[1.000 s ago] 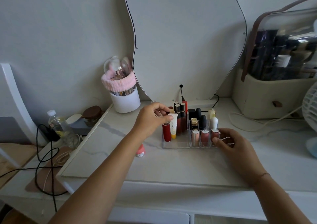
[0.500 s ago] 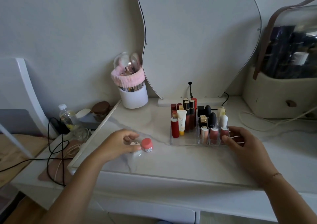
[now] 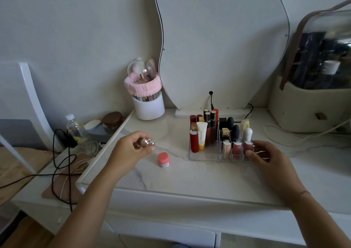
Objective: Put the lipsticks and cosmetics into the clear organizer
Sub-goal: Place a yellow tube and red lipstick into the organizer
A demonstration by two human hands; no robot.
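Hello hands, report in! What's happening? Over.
Left hand holds a small shiny cosmetic above the table. Right hand steadies the clear organizer. Pink-lidded jar waits outside. Path clear.

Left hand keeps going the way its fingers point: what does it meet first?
Probably the clear organizer, near the red lipstick. The left hand points right holding a small shiny item; the pink-lidded jar seems nearer the camera, though depth is unclear.

Left hand [image 3: 131, 148] has lifted a small shiny cosmetic [image 3: 147, 142] off the table.

Open marble top [image 3: 190, 173] before the organizer [image 3: 205, 157] — only the pink-lidded jar [image 3: 163, 159] left of it.
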